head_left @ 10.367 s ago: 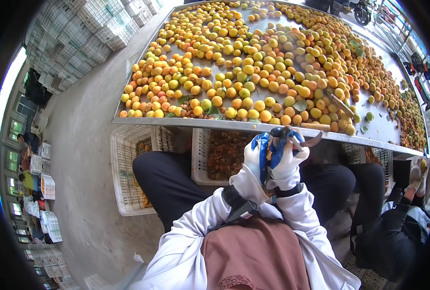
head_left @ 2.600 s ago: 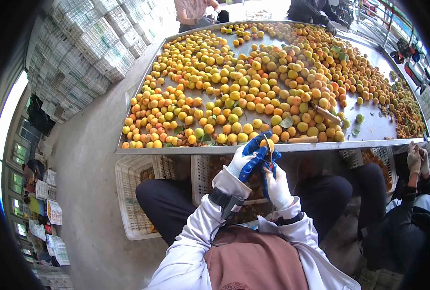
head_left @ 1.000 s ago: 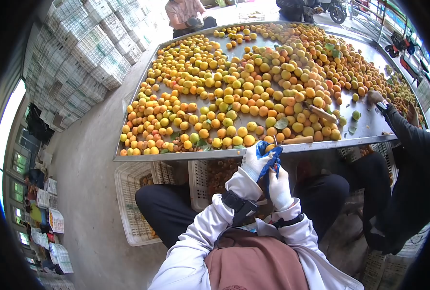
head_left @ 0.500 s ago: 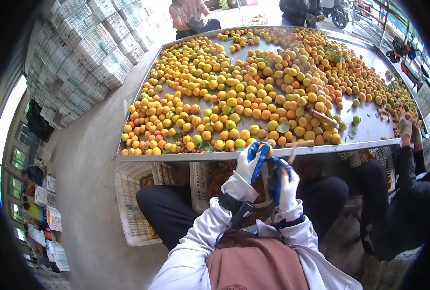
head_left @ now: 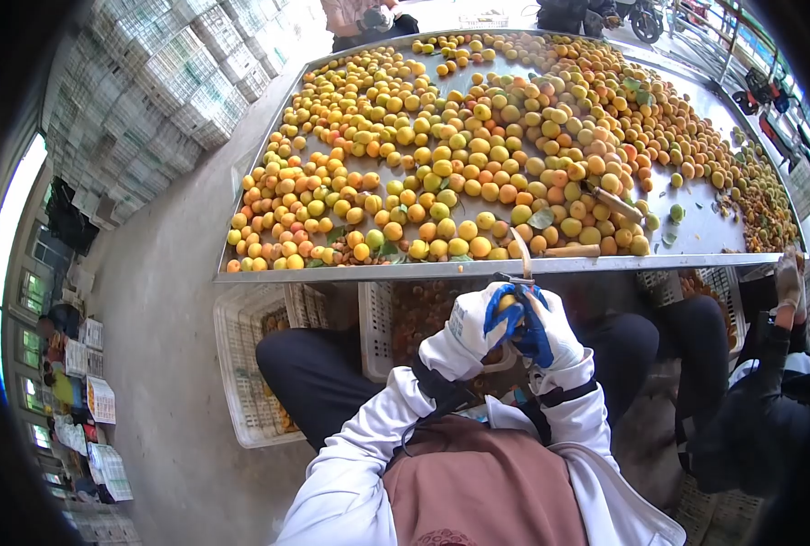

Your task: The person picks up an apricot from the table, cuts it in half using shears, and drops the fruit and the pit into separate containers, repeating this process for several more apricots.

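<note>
Both hands wear white and blue gloves and meet just below the near edge of the metal table (head_left: 514, 267). My left hand (head_left: 480, 318) is closed round a yellow fruit (head_left: 507, 302), which shows between the gloves. Against it, my right hand (head_left: 550, 329) is wrapped round a small tool with a thin curved blade (head_left: 522, 252) that points up over the table edge. Yellow, orange and green fruit (head_left: 477, 173) covers much of the tabletop.
White crates (head_left: 227, 364) of cut fruit stand under the table. Two wooden-handled pieces (head_left: 572, 251) lie among the fruit. A co-worker's gloved hands (head_left: 789, 280) are at the right corner. Another person (head_left: 368, 18) sits across the table. Stacked crates (head_left: 164, 82) rise at the left.
My hands have come together and moved lower, off the table edge. The blade now points upward between them. The view has tilted slightly, and the co-worker's hands at the right are lower.
</note>
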A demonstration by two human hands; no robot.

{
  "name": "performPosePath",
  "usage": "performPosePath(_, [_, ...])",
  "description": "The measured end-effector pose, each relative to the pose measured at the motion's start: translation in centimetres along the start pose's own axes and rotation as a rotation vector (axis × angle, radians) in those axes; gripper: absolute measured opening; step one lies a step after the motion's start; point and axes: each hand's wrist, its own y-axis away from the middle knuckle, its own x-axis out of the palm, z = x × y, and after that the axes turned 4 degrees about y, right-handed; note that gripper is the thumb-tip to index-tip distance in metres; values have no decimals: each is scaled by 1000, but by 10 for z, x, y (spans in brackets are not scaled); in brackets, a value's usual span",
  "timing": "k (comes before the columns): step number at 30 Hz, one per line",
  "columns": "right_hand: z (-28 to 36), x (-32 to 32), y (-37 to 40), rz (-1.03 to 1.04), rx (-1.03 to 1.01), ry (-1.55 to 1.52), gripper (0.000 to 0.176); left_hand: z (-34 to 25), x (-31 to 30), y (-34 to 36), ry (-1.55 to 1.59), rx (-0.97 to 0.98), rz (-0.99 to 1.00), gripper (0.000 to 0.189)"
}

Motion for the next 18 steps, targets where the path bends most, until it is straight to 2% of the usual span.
performPosePath(1, [-3,1,1,3,4,1,30,-5,4,3,159,-158,-61,27])
performPosePath(2, [-5,5,3,6,-28,-32,31,-4,4,4,158,-161,-66,27])
performPosePath(4, [0,19,10,-5,-51,-40,37,1,4,6,33,-163,-198,19])
performPosePath(5, [-11,21,5,-34,-156,20,37,11,2,9,437,-444,-266,24])
performPosePath(6, [-19,26,0,-61,-264,81,37,17,2,8,434,-442,-274,24])
performPosePath(7, [-24,27,-2,-52,-264,83,37,22,4,6,623,-495,-427,29])
performPosePath(8, [-29,30,-2,-156,-349,195,36,26,4,7,812,-546,-581,35])
performPosePath(9, [-31,34,-2,-259,-432,307,35,17,-6,-2,1034,-757,-586,45])
performPosePath(10, [-29,37,-1,-250,-428,306,35,34,-15,7,1132,-768,-525,52])
performPosePath(14, [-20,47,-2,-314,-483,339,31,37,-15,13,1381,-726,-516,57])
performPosePath(17, [-25,52,-5,-236,-556,823,38,29,-14,23,1506,-737,-485,60])
performPosePath(18, [-24,55,-9,-193,-748,877,37,24,-16,26,1548,-734,-437,59])
